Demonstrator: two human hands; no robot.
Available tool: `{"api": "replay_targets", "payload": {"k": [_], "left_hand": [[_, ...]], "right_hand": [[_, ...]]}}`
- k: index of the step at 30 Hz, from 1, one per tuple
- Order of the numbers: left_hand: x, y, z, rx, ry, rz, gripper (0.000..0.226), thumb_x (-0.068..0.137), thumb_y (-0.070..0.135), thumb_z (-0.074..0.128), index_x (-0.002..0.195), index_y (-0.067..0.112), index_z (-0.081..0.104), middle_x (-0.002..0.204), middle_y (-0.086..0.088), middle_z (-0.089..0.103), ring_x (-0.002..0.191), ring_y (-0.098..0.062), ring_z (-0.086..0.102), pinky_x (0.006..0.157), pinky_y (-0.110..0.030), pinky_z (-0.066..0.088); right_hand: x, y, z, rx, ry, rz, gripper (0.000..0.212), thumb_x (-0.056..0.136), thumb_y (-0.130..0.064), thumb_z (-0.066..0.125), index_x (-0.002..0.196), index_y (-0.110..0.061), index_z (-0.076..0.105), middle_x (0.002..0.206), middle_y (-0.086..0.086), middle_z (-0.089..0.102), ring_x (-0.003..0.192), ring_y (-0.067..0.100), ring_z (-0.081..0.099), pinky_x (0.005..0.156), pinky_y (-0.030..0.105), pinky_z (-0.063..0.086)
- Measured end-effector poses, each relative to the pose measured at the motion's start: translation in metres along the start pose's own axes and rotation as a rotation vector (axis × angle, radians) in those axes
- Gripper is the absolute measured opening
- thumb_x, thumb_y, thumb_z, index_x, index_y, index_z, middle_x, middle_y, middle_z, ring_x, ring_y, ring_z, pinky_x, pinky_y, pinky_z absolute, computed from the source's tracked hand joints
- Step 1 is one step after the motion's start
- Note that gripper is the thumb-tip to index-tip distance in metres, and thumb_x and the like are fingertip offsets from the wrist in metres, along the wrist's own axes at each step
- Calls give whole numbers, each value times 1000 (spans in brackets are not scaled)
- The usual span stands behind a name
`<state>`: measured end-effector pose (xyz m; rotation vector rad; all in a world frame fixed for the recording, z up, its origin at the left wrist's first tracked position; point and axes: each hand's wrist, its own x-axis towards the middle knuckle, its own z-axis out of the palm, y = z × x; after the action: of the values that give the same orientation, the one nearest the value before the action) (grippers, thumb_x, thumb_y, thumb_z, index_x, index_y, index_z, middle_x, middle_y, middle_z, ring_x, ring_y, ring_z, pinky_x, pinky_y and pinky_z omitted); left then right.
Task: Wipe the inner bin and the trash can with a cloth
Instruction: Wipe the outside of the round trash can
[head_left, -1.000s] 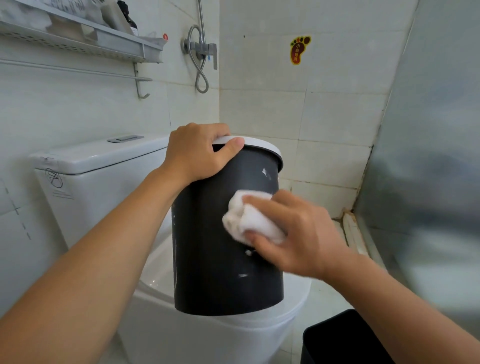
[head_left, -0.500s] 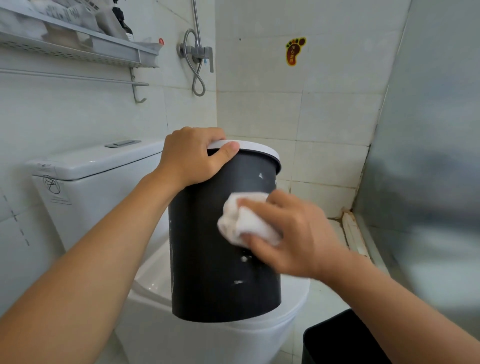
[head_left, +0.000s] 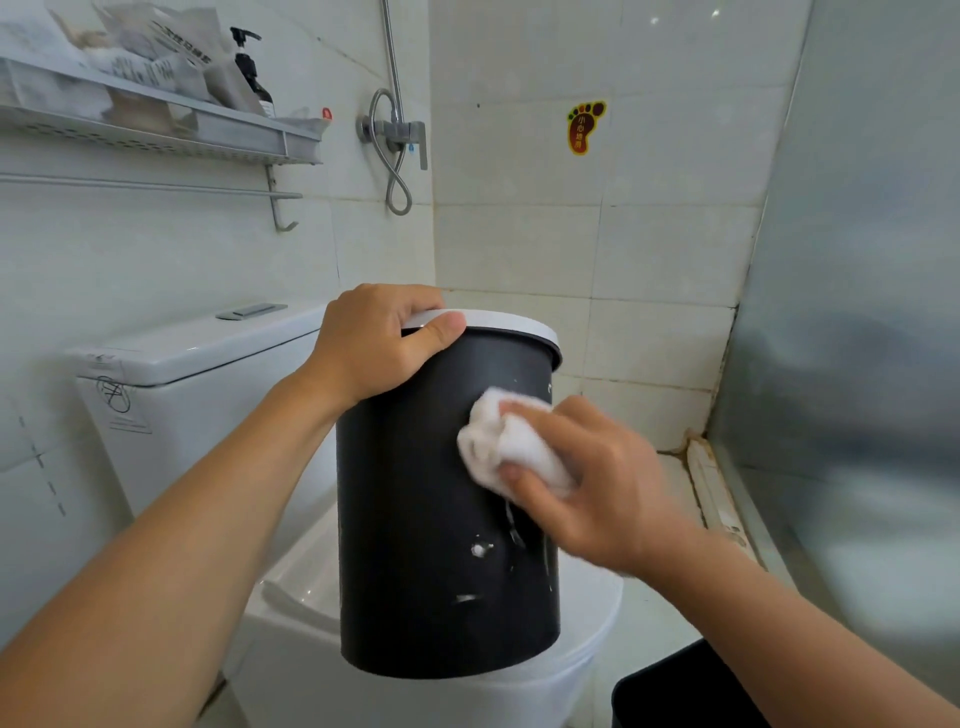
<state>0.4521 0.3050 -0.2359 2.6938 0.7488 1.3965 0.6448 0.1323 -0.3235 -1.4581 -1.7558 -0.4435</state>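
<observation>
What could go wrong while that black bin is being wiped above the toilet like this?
The black bin seems to be held up only by the left hand gripping its white rim, so a firm push from the right hand with the cloth might twist it loose onto the toilet. Wet streaks below the cloth could drip down.

I see a matte black cylindrical plastic bin (head_left: 426, 519) with a white rim band and pale smudges. The crumpled cloth (head_left: 506, 447) is white, as is the glossy ceramic toilet (head_left: 208, 374). On the pale tiled wall sits a yellow-and-red foot-shaped sticker (head_left: 584, 126).
</observation>
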Motion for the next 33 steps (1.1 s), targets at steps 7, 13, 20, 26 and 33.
{"api": "replay_targets", "payload": {"k": [7, 13, 20, 26, 33], "left_hand": [[-6, -6, -12, -218, -93, 33, 34, 91, 56, 55, 66, 32, 56, 59, 5, 47, 61, -18, 45, 61, -35, 37], [-2, -11, -6, -123, -24, -16, 49, 90, 59, 52, 67, 16, 55, 60, -2, 46, 62, -25, 46, 62, -35, 36], [-4, -10, -12, -298, -128, 31, 40, 91, 52, 58, 68, 20, 61, 62, 1, 49, 62, -19, 45, 63, -35, 36], [1, -9, -6, -107, -53, -25, 44, 90, 60, 53, 71, 21, 63, 63, 2, 56, 65, -21, 53, 64, -38, 43], [2, -16, -2, -91, -14, -22, 49, 91, 61, 52, 76, 16, 65, 66, -1, 58, 68, -25, 55, 64, -39, 44]], "right_hand": [[18, 4, -9, 32, 65, 66, 46, 90, -59, 54, 135, -50, 57, 89, -9, 56, 76, 12, 59, 66, 38, 53], [7, -1, -3, 16, -74, 2, 46, 90, -59, 56, 134, -47, 60, 91, -9, 55, 75, 13, 57, 63, 38, 52], [18, 1, -7, -2, 66, 26, 46, 90, -59, 56, 134, -49, 60, 90, -10, 54, 77, 12, 57, 64, 38, 53], [12, -3, -1, -8, -34, 37, 45, 88, -59, 57, 132, -48, 61, 92, -9, 55, 75, 14, 57, 63, 38, 53], [4, 10, 7, 48, -5, 128, 48, 86, -63, 54, 133, -55, 56, 89, -11, 54, 72, 12, 59, 65, 39, 54]]}}
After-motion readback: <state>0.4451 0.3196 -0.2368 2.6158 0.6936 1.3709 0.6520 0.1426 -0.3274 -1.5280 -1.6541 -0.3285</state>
